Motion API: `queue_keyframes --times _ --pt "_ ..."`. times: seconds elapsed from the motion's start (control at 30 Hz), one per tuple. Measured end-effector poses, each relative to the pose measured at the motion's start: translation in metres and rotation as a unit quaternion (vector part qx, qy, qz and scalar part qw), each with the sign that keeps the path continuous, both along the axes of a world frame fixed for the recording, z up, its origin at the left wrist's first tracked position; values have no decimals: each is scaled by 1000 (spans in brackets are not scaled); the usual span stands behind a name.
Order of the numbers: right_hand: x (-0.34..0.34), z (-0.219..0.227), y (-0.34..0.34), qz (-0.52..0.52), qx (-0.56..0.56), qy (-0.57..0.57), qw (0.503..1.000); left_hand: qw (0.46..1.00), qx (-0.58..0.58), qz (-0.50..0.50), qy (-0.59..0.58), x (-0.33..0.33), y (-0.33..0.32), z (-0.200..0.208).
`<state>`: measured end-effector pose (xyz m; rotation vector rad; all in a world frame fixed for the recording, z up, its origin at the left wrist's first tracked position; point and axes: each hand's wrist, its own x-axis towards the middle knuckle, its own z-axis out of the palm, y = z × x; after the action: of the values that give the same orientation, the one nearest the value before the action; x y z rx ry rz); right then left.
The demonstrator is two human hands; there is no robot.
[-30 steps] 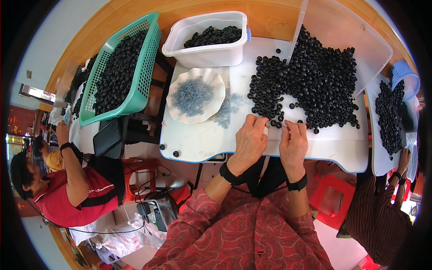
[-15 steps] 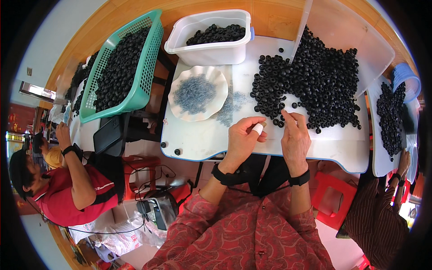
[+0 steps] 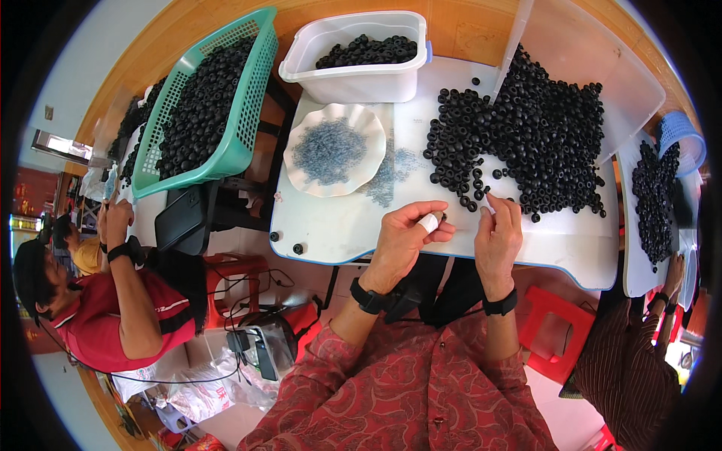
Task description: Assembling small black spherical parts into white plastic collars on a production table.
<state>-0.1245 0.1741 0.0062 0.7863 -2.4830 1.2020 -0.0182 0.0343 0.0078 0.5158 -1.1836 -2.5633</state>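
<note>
My left hand [image 3: 410,239], with white wrapping [image 3: 429,222] on one digit, is closed in a pinch above the table's front part. A small dark piece shows between its fingertips, mostly hidden. To its right, my right hand [image 3: 499,239] has thumb and fingers pressed together, a bit of white at the tips. Its fingertips are at the near edge of a pile of black, round, holed pieces [image 3: 553,135], right by one loose piece; whether they grip anything is hidden. Left of my hands, a scalloped white plate [image 3: 295,174] holds many tiny clear bluish rings [image 3: 329,152].
More bluish rings lie beside the plate. A white tub [image 3: 353,86] and a green basket [image 3: 244,139] hold black pieces. A translucent bin [image 3: 620,71] lies tipped behind the pile. People sit at left [image 3: 124,308] and right [image 3: 628,368]; a red stool [image 3: 556,331] is below the table.
My right hand has lowered slightly from the pile's edge. My left hand has turned a little, its fingers still together. The whole view has shifted slightly.
</note>
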Motion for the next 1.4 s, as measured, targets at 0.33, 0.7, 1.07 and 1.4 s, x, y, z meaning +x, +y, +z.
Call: queue_keyframes --times 0.33,0.7,1.07,1.4 --pt "16 3 -4 28 -45 3 999 1000 3 15 -11 0 5 -2" --pt "14 13 -30 6 76 64 995 999 28 23 5 3 1 -9" --pt "13 12 -33 -1 113 103 988 1000 26 5 9 2 5 -7" --pt "8 9 -36 -32 145 119 982 999 35 9 14 0 6 -13"
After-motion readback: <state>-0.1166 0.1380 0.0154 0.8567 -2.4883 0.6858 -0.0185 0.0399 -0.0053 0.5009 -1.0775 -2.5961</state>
